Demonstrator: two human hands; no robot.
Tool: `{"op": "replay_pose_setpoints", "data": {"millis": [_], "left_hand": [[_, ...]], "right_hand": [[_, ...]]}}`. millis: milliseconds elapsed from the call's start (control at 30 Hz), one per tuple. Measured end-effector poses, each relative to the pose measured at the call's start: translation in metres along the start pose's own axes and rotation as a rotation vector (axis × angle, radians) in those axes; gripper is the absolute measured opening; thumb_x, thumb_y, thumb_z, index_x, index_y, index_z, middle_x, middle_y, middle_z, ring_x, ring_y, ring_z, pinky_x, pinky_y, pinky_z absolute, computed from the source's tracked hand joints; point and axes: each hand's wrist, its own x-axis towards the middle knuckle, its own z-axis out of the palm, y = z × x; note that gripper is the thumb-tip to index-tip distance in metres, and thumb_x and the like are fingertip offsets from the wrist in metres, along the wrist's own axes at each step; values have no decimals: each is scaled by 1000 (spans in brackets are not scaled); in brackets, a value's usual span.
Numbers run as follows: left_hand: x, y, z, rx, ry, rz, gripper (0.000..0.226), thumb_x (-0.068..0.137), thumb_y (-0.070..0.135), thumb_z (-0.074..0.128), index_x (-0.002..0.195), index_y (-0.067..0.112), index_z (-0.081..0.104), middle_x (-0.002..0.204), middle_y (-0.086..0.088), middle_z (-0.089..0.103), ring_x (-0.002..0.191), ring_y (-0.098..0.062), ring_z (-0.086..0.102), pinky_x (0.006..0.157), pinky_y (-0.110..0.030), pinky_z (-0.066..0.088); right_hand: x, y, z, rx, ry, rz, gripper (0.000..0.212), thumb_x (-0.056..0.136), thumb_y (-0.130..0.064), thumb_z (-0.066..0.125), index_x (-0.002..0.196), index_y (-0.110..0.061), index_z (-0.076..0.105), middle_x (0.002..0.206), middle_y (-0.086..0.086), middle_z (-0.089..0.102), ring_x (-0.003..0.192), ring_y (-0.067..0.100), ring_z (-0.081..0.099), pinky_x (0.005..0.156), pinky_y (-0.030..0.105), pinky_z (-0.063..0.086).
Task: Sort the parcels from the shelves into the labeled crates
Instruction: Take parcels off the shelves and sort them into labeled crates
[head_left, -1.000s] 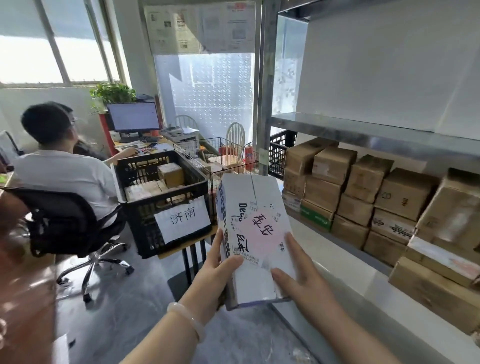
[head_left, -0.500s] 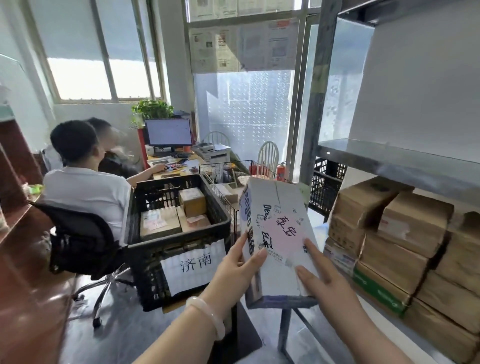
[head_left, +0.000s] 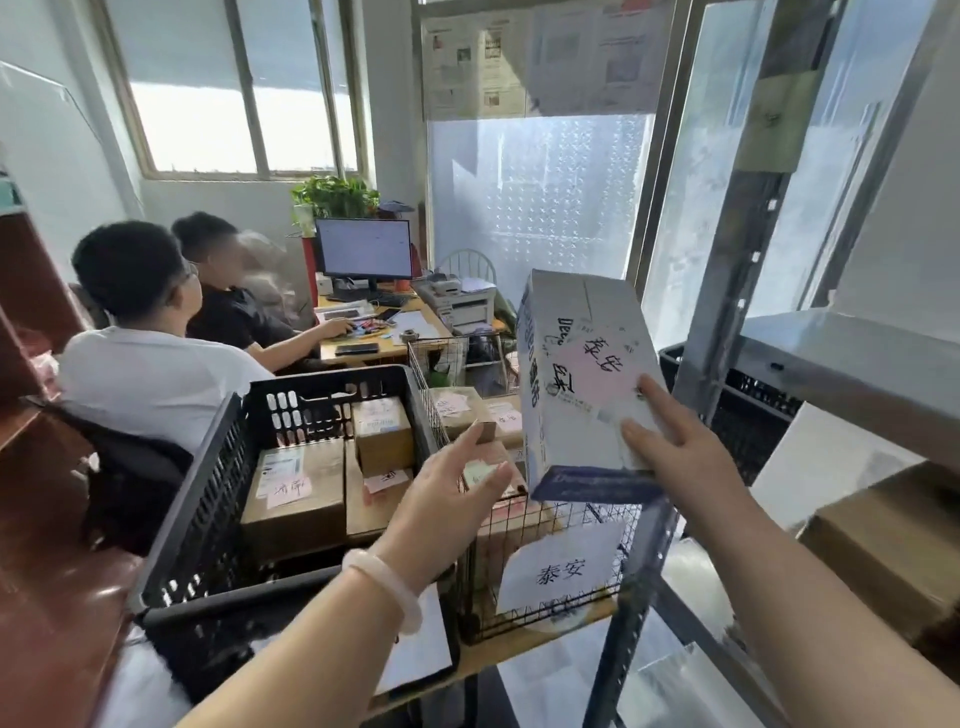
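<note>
Two hands are out in front, one left hand (head_left: 441, 504) and one right hand (head_left: 685, 462), and I see one bracelet (head_left: 387, 590). There is one white parcel (head_left: 582, 374). I count three crates: a near black crate (head_left: 208, 525), a far black crate (head_left: 737, 410) and one wire crate (head_left: 615, 517). Two paper labels (head_left: 561, 571) show. The near black crate has three brown boxes (head_left: 296, 499); the wire crate has at least three, the rest hidden. Two people (head_left: 145, 364) sit at one desk (head_left: 415, 327) with one monitor (head_left: 363, 248), one plant (head_left: 335, 197) and one printer (head_left: 460, 306).
</note>
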Motion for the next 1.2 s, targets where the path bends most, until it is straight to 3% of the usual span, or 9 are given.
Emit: {"op": "replay_pose_setpoints", "data": {"millis": [67,133,300,433,633,767,933,1067,1200], "left_hand": [[32,-14,-10,52,17,40,69,86,70,50,148,50,27,155,11,32,136,-9,31,109,-38,32],[64,-28,-21,115,15,75,65,89,67,50,148,48,30,153,13,33,131,-3,29,106,-33,30],[143,-54,-42,122,-28,73,60,88,68,49,144,52,34,152,17,35,132,-2,31,103,-31,32],[192,-69,-44,165,-63,83,68,79,78,42,142,57,31,150,18,35,127,1,29,97,-30,29],[234,-89,-41,211,-98,67,59,88,67,48,143,58,28,147,21,34,125,5,26,100,-30,29],[258,-89,-43,279,-45,74,53,95,55,49,145,50,31,138,27,31,131,4,25,106,-27,26],[285,-94,-38,335,-29,75,51,97,46,53,145,45,35,133,37,26,127,17,19,108,-17,19],[299,-105,-37,372,-16,68,50,96,49,51,143,50,34,139,38,25,137,11,18,115,-25,21],[306,-116,-33,414,-10,80,49,95,49,51,140,53,35,129,52,19,134,18,16,112,-18,18]], "right_hand": [[43,2,10,-55,-17,10,55,90,-34,66,136,-55,45,138,-12,48,111,17,59,96,42,50],[80,8,20,-89,-20,19,56,90,-32,66,139,-50,45,144,-9,48,116,19,56,103,44,45],[156,32,42,-201,-20,126,57,92,-27,64,141,-47,44,138,-4,47,99,25,64,86,46,57],[198,65,57,-302,-58,228,56,93,-26,60,143,-45,42,137,4,45,98,32,63,86,51,56],[251,110,86,-369,-130,272,56,90,-23,64,141,-39,48,142,6,47,112,33,58,97,49,49],[299,134,108,-381,-218,310,56,91,-22,63,141,-39,47,141,8,44,103,32,61,84,46,57],[353,170,136,-399,-307,321,55,93,-22,62,142,-37,45,145,11,40,80,17,62,53,19,50],[380,195,150,-406,-330,341,54,93,-24,61,143,-36,44,147,11,37,93,24,60,69,32,57],[391,216,156,-406,-403,325,56,92,-23,64,144,-32,43,144,10,39,93,24,60,66,32,57]]}}
